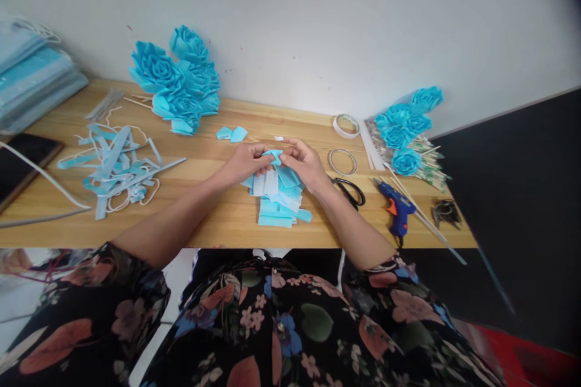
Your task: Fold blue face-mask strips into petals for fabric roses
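Observation:
My left hand (244, 162) and my right hand (305, 162) meet at the middle of the wooden table (227, 224). Both pinch one small folded blue piece (273, 155) between their fingertips. Right below them lies a pile of cut blue and white pieces (278, 199). Two loose folded blue petals (231, 133) lie just beyond my hands.
Blue paper-like roses (177, 78) lean on the wall at back left, more roses on sticks (406, 130) at right. Scrap strips and ear loops (115, 166) lie at left, stacked face masks (31, 69) far left. Tape rolls (344, 161), scissors (349, 190), a blue glue gun (396, 208).

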The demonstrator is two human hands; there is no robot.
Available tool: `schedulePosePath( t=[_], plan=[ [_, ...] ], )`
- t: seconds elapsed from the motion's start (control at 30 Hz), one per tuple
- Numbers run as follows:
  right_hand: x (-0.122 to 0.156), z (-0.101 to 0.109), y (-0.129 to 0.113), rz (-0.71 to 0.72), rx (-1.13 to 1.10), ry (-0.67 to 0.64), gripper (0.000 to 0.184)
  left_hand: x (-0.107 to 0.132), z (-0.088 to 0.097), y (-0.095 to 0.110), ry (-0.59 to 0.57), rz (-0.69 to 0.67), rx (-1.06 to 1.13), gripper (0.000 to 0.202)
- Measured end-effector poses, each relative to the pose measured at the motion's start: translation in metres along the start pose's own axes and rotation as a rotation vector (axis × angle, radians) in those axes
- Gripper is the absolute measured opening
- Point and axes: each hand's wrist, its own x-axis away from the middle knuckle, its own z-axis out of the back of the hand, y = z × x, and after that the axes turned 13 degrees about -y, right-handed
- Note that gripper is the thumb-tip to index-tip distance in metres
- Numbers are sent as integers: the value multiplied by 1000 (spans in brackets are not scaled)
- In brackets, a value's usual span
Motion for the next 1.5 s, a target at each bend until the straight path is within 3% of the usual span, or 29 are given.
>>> schedulePosePath(
  t=[0.27, 0.53, 0.83, 1.1, 1.33, 1.5],
  plan=[
    [-1, -1, 1, 46, 95, 63, 43, 2, 1, 9, -16, 16, 81, 20],
    [-1, -1, 2, 72, 112, 37, 44, -2, 1, -6, 12, -13, 39, 16],
    [-1, 0, 3, 76, 174, 63, 45, 1, 2, 4, -16, 34, 23, 17],
    [0, -1, 2, 67, 163, 51, 44, -1, 3, 0, -2, 19, 23, 16],
    [3, 3, -3, 140, 217, 200, 18, -1, 3, 4, 27, 44, 45, 20],
    [7, -3, -12, 159, 365, 55, 14, 0, 3, 6, 17, 36, 28, 22]
  ],
)
